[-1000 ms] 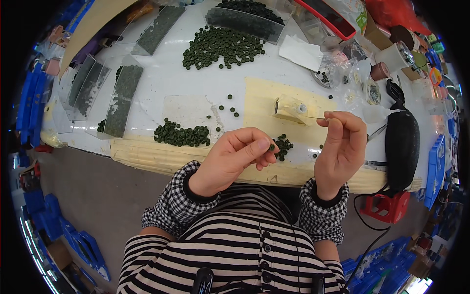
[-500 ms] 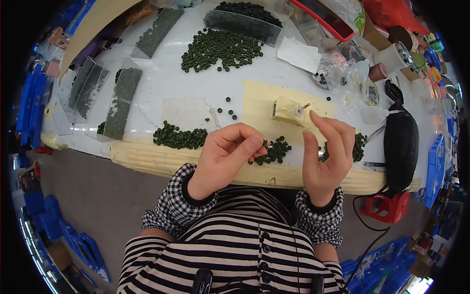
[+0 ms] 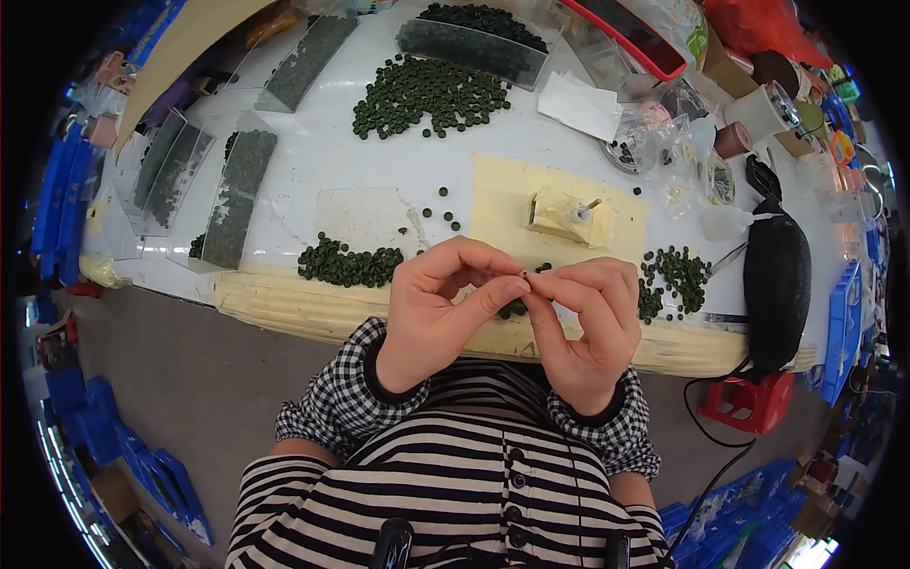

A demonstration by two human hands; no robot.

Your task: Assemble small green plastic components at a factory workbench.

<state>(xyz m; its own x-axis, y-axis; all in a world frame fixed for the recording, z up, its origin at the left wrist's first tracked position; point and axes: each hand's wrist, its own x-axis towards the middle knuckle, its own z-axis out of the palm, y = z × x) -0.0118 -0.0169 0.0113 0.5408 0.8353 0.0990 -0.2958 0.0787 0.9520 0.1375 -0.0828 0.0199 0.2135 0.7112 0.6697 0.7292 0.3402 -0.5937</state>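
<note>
My left hand (image 3: pixel 428 311) and my right hand (image 3: pixel 590 327) meet at their fingertips above the near edge of the table. Between the left thumb and forefinger is a small dark green round piece (image 3: pixel 524 274), mostly covered by the fingers. My right thumb and forefinger are pinched against it; whether they hold anything else is hidden. Behind and under the fingers lies a small pile of like green pieces (image 3: pixel 513 309), partly hidden. Beyond the hands, a yellowish block with a short upright pin (image 3: pixel 591 206) stands on a sheet of cream paper (image 3: pixel 502 185).
Further green pieces lie in heaps at the left (image 3: pixel 349 265), right (image 3: pixel 679 278) and far middle (image 3: pixel 427 95). Clear trays (image 3: pixel 237 199) of them stand at the left and back. A black pouch (image 3: pixel 777 284) sits at the right edge, near a red-framed phone (image 3: pixel 630 38) and plastic bags.
My right hand has come from beside the pinned block, left and nearer, to meet the left fingertips. Its fingers have closed. My left hand has stayed nearly in place.
</note>
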